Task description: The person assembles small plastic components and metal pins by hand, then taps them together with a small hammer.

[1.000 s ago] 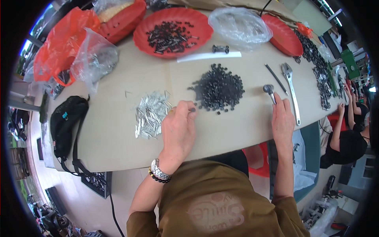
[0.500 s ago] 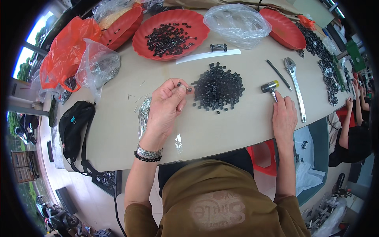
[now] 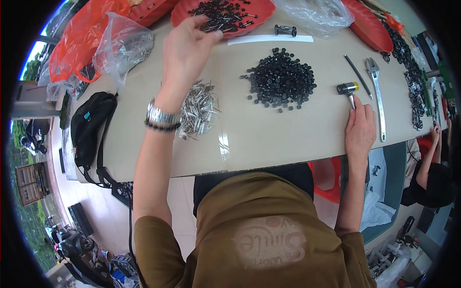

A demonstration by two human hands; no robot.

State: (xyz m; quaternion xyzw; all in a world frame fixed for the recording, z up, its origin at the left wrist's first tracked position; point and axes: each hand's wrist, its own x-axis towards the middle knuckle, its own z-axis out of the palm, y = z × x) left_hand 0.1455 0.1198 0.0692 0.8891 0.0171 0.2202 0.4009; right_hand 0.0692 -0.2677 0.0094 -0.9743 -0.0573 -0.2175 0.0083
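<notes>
Over the near left edge of a red scalloped plate (image 3: 265, 10), my left hand (image 3: 185, 55) hovers with thumb and fingers apart; I see nothing between them. On the plate lie many metal pins with black wheel-like caps (image 3: 229, 15). Below that wrist is a heap of bare silver pins (image 3: 199, 113). A pile of small round black caps (image 3: 281, 79) sits mid-table. To the right, my right hand (image 3: 361, 132) is closed round the handle of a small hammer (image 3: 346, 88), whose dark and yellow head rests near the tabletop.
A black spool-shaped piece (image 3: 285, 30) stands behind a white paper strip (image 3: 271, 39). Right of the hammer lie a dark rod (image 3: 357, 77) and an adjustable wrench (image 3: 378, 98). A black pouch (image 3: 91, 129) and plastic bags (image 3: 122, 48) occupy the left. Another person (image 3: 430, 177) sits at far right.
My left hand has gone from beside the cap pile up to the red plate. The capped pin it pinched no longer shows in its fingers. My right hand keeps the hammer.
</notes>
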